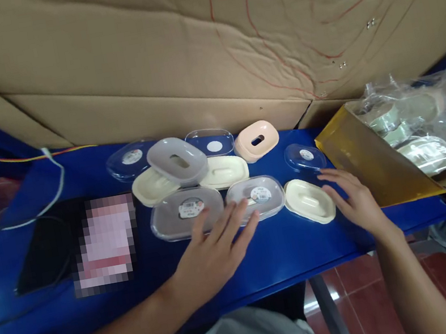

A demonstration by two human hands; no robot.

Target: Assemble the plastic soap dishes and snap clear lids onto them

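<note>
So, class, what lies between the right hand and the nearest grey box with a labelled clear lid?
A cream dish with a raised centre lies between the right hand and the grey box, as the head view shows.

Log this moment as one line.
left hand: open, over labelled gray containers | right hand: open, beside cream tray, clear lid | peach slotted piece: far side | open box: right end
</note>
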